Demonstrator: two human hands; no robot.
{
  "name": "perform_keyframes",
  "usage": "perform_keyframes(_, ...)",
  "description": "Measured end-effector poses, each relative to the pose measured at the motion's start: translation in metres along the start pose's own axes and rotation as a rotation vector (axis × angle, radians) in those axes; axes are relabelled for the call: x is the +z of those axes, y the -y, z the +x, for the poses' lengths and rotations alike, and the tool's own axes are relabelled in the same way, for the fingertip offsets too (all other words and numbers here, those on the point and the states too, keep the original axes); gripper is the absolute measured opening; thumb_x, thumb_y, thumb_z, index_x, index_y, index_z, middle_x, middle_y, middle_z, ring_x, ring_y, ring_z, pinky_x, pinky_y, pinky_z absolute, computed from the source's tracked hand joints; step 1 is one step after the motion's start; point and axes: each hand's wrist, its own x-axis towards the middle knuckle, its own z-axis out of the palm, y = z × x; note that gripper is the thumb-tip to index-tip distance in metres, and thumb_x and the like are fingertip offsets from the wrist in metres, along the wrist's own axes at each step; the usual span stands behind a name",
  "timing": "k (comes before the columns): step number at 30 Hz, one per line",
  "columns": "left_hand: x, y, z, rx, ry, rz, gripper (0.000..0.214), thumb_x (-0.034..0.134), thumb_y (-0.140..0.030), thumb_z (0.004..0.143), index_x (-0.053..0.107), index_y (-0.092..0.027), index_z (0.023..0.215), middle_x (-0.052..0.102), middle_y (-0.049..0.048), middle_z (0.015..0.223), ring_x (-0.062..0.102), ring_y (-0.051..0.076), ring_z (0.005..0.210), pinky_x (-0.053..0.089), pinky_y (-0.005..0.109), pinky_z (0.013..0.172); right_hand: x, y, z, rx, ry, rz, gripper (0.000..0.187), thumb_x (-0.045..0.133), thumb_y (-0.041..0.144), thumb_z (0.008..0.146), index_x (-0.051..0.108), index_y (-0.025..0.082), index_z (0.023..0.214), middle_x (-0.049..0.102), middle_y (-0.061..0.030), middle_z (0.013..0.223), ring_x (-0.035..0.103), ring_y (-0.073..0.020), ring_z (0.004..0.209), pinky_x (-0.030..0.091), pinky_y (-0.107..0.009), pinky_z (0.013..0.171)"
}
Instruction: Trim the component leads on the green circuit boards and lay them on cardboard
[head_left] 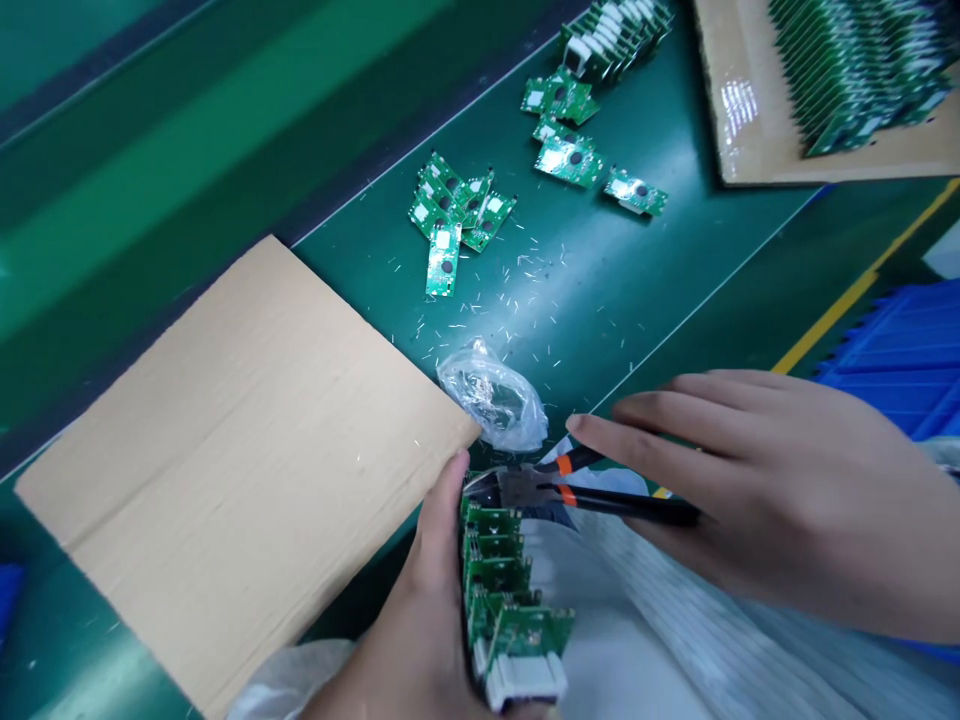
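Observation:
My left hand [427, 590] grips a row of small green circuit boards [499, 575] with white connectors at the near end, its thumb along their left side. In my right hand [765, 480] is a pair of side cutters [525, 487] with black handles and orange bands. The cutter jaws are at the far end of the row, close to the left thumb tip; whether they touch a lead I cannot tell. Just beyond lies a clear plastic bag [495, 395] with bits of clipped wire in it.
A cardboard sheet [240, 460] covers the left of the green table. Loose circuit boards [450, 215] and scattered wire clippings [525, 265] lie beyond. More boards [619, 40] stand stacked at the back, others in a cardboard tray [757, 140]. Blue crates [900, 350] are at right.

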Motion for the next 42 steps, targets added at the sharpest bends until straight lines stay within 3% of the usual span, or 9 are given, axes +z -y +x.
perform_keyframes(4, -0.003, 0.003, 0.003, 0.005, -0.063, -0.068, 0.121, 0.084, -0.039, 0.045, 0.019, -0.025, 0.146, 0.026, 0.0081, 0.151, 0.012, 0.042, 0.138, 0.008, 0.058, 0.112, -0.005, -0.009, -0.005, 0.018, -0.03, 0.016, 0.035, 0.047, 0.032, 0.085, 0.051, 0.016, 0.116, 0.062, -0.0083, 0.086, 0.053, -0.0213, 0.07, 0.045, -0.038, 0.059)
perform_keyframes(8, -0.008, 0.007, 0.001, -0.084, -0.218, -0.115, 0.073, 0.068, -0.044, 0.071, 0.04, -0.03, 0.138, 0.043, 0.0032, 0.142, 0.02, 0.036, 0.138, 0.017, 0.052, 0.114, -0.004, -0.013, -0.007, 0.018, -0.061, 0.022, 0.037, 0.049, 0.029, 0.083, 0.051, 0.014, 0.117, 0.06, -0.0095, 0.089, 0.051, -0.0215, 0.073, 0.044, -0.039, 0.062)
perform_keyframes(11, -0.007, 0.004, -0.006, -0.113, -0.312, -0.093, 0.054, 0.058, -0.041, 0.082, 0.044, -0.035, 0.134, 0.041, -0.0013, 0.144, 0.021, 0.032, 0.139, 0.008, 0.049, 0.115, -0.002, -0.011, -0.007, 0.011, -0.052, 0.035, 0.038, 0.051, 0.028, 0.081, 0.051, 0.014, 0.116, 0.061, -0.0092, 0.09, 0.05, -0.0221, 0.074, 0.043, -0.039, 0.061)
perform_keyframes(18, 0.011, -0.009, -0.012, 0.138, -0.214, -0.006, 0.084, 0.072, -0.04, 0.071, 0.026, -0.04, 0.142, 0.03, -0.0039, 0.15, 0.021, 0.032, 0.139, 0.002, 0.05, 0.115, -0.001, -0.005, -0.002, 0.004, -0.073, 0.018, 0.041, 0.053, 0.025, 0.077, 0.05, 0.014, 0.117, 0.06, -0.0097, 0.092, 0.05, -0.0237, 0.076, 0.042, -0.041, 0.062)
perform_keyframes(24, 0.011, -0.006, -0.012, 0.138, -0.238, 0.061, 0.079, 0.066, -0.035, 0.077, 0.022, -0.043, 0.142, 0.026, -0.0069, 0.152, 0.02, 0.029, 0.139, 0.006, 0.047, 0.116, 0.0, -0.003, 0.001, 0.005, -0.107, -0.029, 0.037, 0.05, 0.021, 0.078, 0.05, 0.015, 0.115, 0.061, -0.0087, 0.09, 0.049, -0.0232, 0.073, 0.042, -0.041, 0.062)
perform_keyframes(31, 0.01, -0.007, -0.011, 0.129, -0.24, 0.065, 0.098, 0.077, -0.034, 0.066, 0.017, -0.044, 0.143, 0.025, -0.0052, 0.152, 0.02, 0.034, 0.138, 0.008, 0.054, 0.114, -0.001, -0.003, 0.002, -0.013, -0.111, -0.046, 0.034, 0.047, 0.021, 0.082, 0.051, 0.016, 0.114, 0.061, -0.009, 0.089, 0.049, -0.023, 0.072, 0.042, -0.04, 0.06)
perform_keyframes(34, 0.011, -0.008, -0.008, 0.195, -0.213, 0.073, 0.104, 0.081, -0.036, 0.06, 0.018, -0.045, 0.142, 0.022, -0.0073, 0.153, 0.019, 0.035, 0.138, 0.009, 0.053, 0.115, 0.001, -0.002, 0.004, 0.0, -0.124, -0.049, 0.033, 0.047, 0.024, 0.084, 0.052, 0.016, 0.115, 0.062, -0.0088, 0.09, 0.05, -0.0228, 0.073, 0.042, -0.041, 0.061)
perform_keyframes(37, 0.009, -0.002, -0.006, 0.196, -0.229, 0.03, 0.085, 0.071, -0.035, 0.074, 0.021, -0.045, 0.142, 0.024, -0.008, 0.152, 0.02, 0.032, 0.138, 0.008, 0.052, 0.115, 0.003, 0.001, 0.005, 0.005, -0.129, -0.045, 0.029, 0.045, 0.028, 0.086, 0.054, 0.018, 0.113, 0.062, -0.0078, 0.088, 0.05, -0.022, 0.072, 0.041, -0.04, 0.061)
perform_keyframes(42, 0.002, 0.016, -0.006, -0.011, -0.323, -0.093, 0.068, 0.046, -0.035, 0.091, 0.005, -0.039, 0.145, 0.022, -0.0051, 0.153, 0.014, 0.025, 0.14, 0.005, 0.048, 0.115, 0.004, 0.001, 0.003, -0.015, -0.123, -0.046, 0.028, 0.045, 0.025, 0.088, 0.055, 0.017, 0.113, 0.063, -0.0066, 0.085, 0.052, -0.0205, 0.069, 0.039, -0.038, 0.057)
